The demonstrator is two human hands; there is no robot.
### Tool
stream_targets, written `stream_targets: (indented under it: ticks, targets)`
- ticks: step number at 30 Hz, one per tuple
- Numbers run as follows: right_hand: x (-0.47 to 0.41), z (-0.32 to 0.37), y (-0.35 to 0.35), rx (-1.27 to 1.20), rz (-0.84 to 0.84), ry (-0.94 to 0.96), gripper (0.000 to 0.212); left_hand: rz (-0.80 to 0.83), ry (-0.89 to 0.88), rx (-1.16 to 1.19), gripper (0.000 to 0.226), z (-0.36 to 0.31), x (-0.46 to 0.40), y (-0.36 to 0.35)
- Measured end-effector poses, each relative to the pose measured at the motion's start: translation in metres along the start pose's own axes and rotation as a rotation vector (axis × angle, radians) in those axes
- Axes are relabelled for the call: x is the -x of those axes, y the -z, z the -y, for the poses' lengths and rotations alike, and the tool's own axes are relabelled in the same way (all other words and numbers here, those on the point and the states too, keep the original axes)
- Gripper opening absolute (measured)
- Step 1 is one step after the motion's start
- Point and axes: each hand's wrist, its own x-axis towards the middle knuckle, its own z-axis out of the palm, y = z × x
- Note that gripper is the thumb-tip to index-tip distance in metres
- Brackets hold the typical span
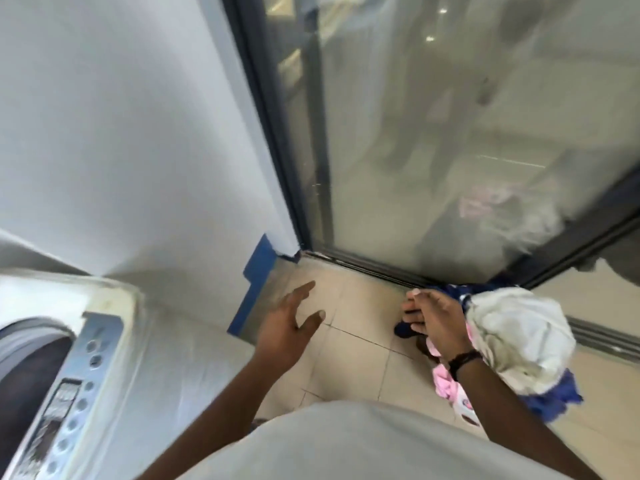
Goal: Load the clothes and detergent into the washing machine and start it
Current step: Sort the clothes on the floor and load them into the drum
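A white top-loading washing machine (114, 344) stands at the lower left, its drum opening (24, 372) dark and its button panel (74, 393) facing me. A pile of clothes (516, 337), white, blue and pink, lies on the tiled floor at the right by the glass door. My right hand (433, 320) reaches down over the pile's left side, fingers spread and touching a dark blue garment (403, 330). My left hand (287, 323) hovers over the floor between machine and pile, fingers straight and holding nothing. No detergent is in view.
A white wall (121, 133) with a blue skirting strip (254, 289) rises behind the machine. A dark-framed sliding glass door (433, 150) and its floor track (381, 271) run along the far side. Beige floor tiles (349, 344) lie between the machine and the clothes.
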Motion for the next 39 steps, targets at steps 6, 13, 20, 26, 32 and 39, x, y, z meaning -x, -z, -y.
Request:
stream_targets:
  ticks: [6, 13, 20, 26, 32, 39]
  targets:
    - [0.001, -0.007, 0.088, -0.153, -0.134, 0.035, 0.016, 0.248, -0.136, -0.087, 0.06, -0.074, -0.024, -0.074]
    - [0.022, -0.058, 0.158, -0.4, -0.439, -0.093, 0.013, 0.475, -0.233, -0.097, 0.057, -0.127, -0.054, -0.129]
    - [0.028, -0.072, 0.194, -0.407, -0.599, -0.172, 0.014, 0.757, -0.264, -0.076, 0.06, -0.19, -0.105, -0.21]
    - [0.028, -0.072, 0.24, -0.263, -0.724, -0.241, 0.013, 0.892, -0.243, -0.11, 0.061, -0.225, -0.155, -0.285]
    - [-0.003, -0.103, 0.263, -0.29, -0.831, -0.357, 0.012, 1.139, -0.181, -0.298, 0.048, -0.205, -0.151, -0.357]
    - [-0.079, -0.196, 0.268, -0.324, -0.724, -0.493, 0.01, 1.128, 0.048, -0.481, 0.038, -0.142, -0.143, -0.444]
